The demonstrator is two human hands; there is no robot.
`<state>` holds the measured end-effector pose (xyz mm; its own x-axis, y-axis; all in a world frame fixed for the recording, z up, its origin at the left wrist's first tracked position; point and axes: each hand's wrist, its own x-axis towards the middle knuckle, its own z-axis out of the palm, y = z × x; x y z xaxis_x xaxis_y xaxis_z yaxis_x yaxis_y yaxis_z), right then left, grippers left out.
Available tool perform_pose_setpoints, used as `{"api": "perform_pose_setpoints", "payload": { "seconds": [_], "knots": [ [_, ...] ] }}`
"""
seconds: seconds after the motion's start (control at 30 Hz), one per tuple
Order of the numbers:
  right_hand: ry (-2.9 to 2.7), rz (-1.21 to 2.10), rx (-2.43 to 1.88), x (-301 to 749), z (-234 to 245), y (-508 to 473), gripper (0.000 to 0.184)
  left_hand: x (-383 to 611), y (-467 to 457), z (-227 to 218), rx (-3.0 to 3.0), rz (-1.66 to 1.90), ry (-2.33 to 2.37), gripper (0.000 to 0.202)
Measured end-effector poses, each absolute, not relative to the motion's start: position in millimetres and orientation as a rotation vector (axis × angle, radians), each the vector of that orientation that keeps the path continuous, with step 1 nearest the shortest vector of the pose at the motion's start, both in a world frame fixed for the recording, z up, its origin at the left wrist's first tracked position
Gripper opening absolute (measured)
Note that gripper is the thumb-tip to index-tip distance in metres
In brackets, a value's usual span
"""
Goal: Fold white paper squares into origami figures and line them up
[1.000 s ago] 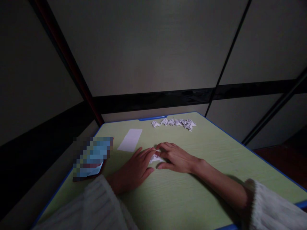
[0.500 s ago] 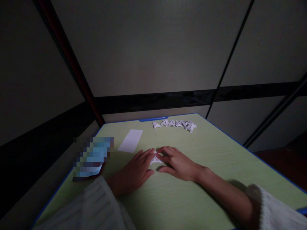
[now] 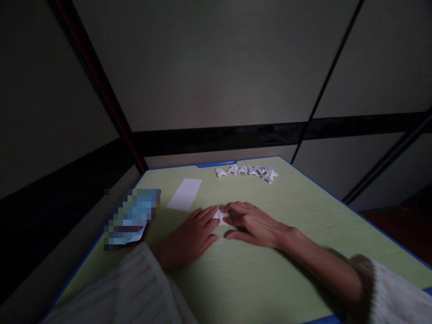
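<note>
Pretty dim in here, greyish panels (image 3: 216, 67) behind. Left to right on the pale green, blue-edged counter (image 3: 216, 283): white sheet (image 3: 184, 194), left hand (image 3: 192, 238), folded paper (image 3: 219, 217) mid-counter, right hand (image 3: 258, 225). Both grips spread loosely, fingers by the paper's sides.

Folded paper (image 3: 219, 218) lies on the table (image 3: 256, 283) — a sheet (image 3: 184, 195) behind-left, paper figures (image 3: 252, 171) farther behind.

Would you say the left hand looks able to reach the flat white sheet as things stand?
Probably yes: the flat white sheet lies beyond the left hand on the table, with nothing visible between them, though that hand would first have to leave the small folded paper.
</note>
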<state>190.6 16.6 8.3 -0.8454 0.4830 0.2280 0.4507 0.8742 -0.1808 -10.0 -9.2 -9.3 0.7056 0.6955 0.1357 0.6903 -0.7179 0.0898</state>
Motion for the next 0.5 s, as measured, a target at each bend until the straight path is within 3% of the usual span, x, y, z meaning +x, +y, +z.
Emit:
{"api": "perform_pose_setpoints", "payload": {
  "seconds": [0.17, 0.5],
  "knots": [
    [-2.811, 0.029, -0.734, 189.0, 6.8, 14.5, 0.042, -10.1, -10.5, -8.0, 2.827, 0.277, 1.182, 0.037],
    [-2.611, 0.470, -0.683, 202.7, 0.4, 23.0, 0.029, -9.7, -7.8, -5.5, 2.841, 0.220, 1.136, 0.038]
  ]
}}
